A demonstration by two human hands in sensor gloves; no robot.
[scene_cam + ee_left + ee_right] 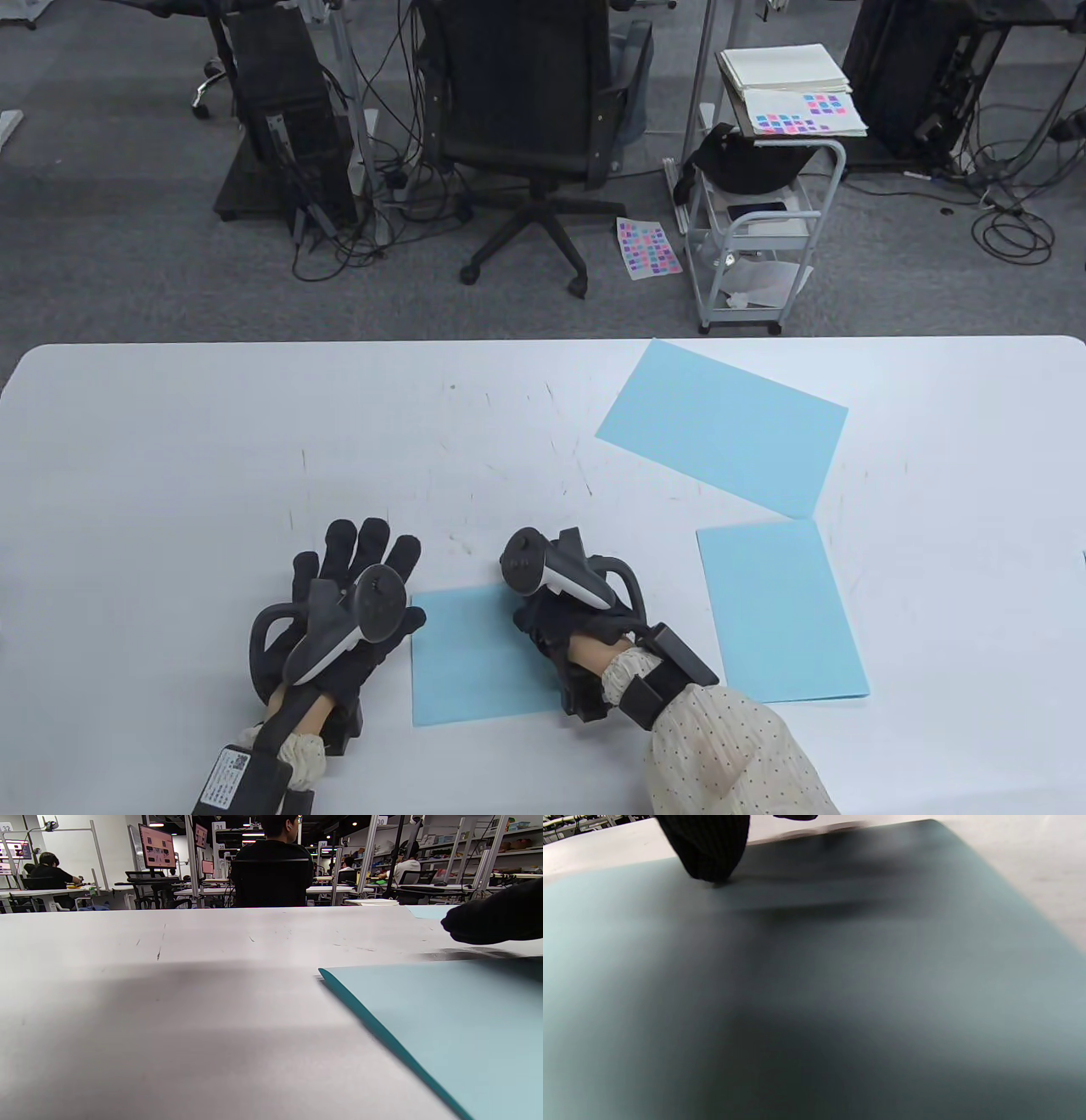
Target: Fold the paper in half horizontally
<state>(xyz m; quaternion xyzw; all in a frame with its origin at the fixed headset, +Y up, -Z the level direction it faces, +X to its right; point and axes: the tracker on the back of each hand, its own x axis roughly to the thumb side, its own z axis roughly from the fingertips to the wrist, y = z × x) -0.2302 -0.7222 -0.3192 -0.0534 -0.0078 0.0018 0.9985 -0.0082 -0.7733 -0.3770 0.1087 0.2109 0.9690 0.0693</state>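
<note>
A light blue paper (471, 658), small and apparently folded, lies flat near the table's front edge. It also shows as the paper (445, 1027) and, filling the right wrist view, the paper (840, 984). My left hand (361, 564) lies flat on the bare table just left of the sheet, fingers straight and spread, thumb by its top left corner. My right hand (547, 615) rests on the sheet's right part, its fingers mostly hidden under the tracker. One gloved fingertip (706, 855) presses down on the paper. The right hand's glove (496, 916) shows at the left wrist view's right edge.
A larger light blue sheet (721, 424) lies tilted at the back right of the white table (254, 441). Another light blue sheet (780, 611) lies at the front right. Beyond the table stand an office chair (530, 127) and a wheeled cart (764, 212).
</note>
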